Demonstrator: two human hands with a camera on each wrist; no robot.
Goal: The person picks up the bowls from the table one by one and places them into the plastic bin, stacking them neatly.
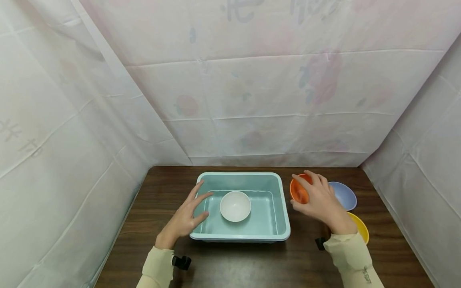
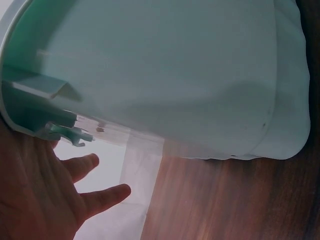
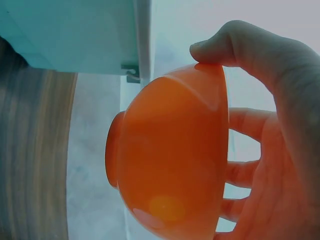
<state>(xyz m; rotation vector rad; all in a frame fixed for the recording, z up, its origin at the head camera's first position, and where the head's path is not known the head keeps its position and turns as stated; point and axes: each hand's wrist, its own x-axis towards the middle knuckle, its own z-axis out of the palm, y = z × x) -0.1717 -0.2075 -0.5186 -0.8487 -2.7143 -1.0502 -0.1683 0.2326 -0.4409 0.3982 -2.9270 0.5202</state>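
An orange bowl (image 1: 298,193) is tilted in my right hand (image 1: 323,204), just beyond the right side of a light green plastic basin (image 1: 262,218). The right wrist view shows the thumb on the rim of the orange bowl (image 3: 170,150) and the other fingers round its far side. Inside the basin stands a white bowl (image 1: 235,207), upright on the bottom. My left hand (image 1: 184,219) is spread at the basin's left rim and holds nothing. Whether it touches the rim I cannot tell.
A blue bowl (image 1: 344,196) lies on the dark wooden table (image 1: 230,266) beyond the right hand. Closer in, a yellow bowl (image 1: 360,226) is partly hidden by the right forearm. Pale printed sheets (image 1: 252,96) hang behind the table and at both sides.
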